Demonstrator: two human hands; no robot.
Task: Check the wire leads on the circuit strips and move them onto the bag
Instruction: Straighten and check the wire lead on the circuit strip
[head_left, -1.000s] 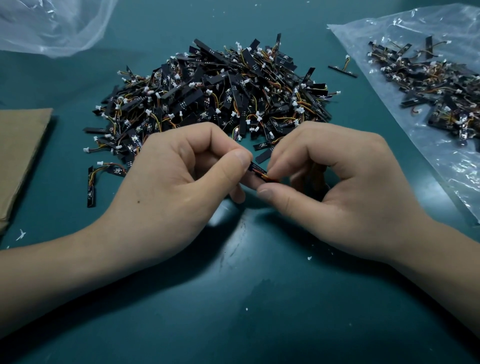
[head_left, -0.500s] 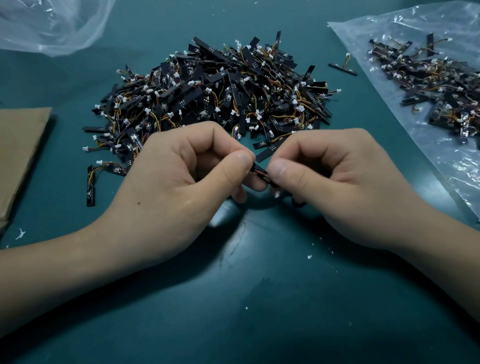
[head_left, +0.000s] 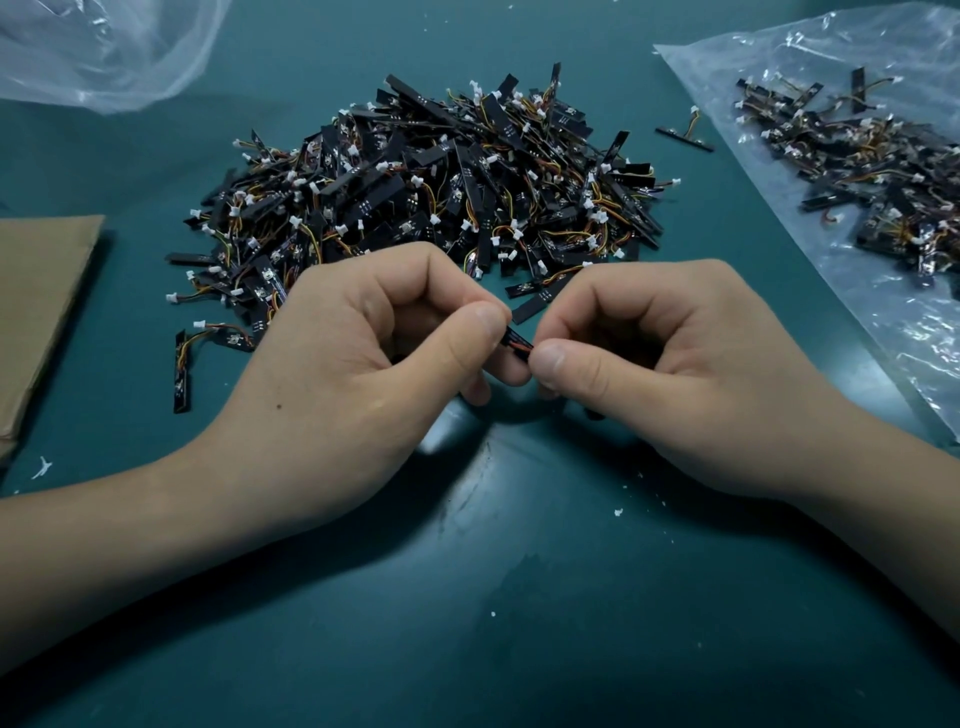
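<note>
Since a second ago your right hand (head_left: 675, 374) has rolled its thumb from underneath the circuit strip (head_left: 518, 343) to on top of it. Your left hand (head_left: 363, 374) has hardly shifted. The strip sits where it was, bridging the small gap between your two hands just above the table (head_left: 519, 597), dead centre of your view. Each hand pinches one end between thumb and forefinger, and the other fingers are curled under the palm. Only a short black stretch with red-orange wire shows between your thumbs. The rest is hidden, so you cannot tell from here whether the leads are sound.

That re-grip reads as you turning the strip over mid-check; it has not gone across yet. The bag (head_left: 883, 322) lies at 2 o'clock, well apart from your hands, with the checked strips (head_left: 857, 171) heaped on it. The unchecked pile (head_left: 431, 192) at 12 o'clock is far larger, so most of the job looks to be ahead of you. One loose strip (head_left: 680, 137) lies at 1 o'clock, between pile and bag.

Some strips in the pile carry tiny pale markings, too small to read; no brand or label is legible. Crumpled plastic (head_left: 104, 52) sits at 10 o'clock and brown cardboard (head_left: 41, 312) at 9 o'clock.
</note>
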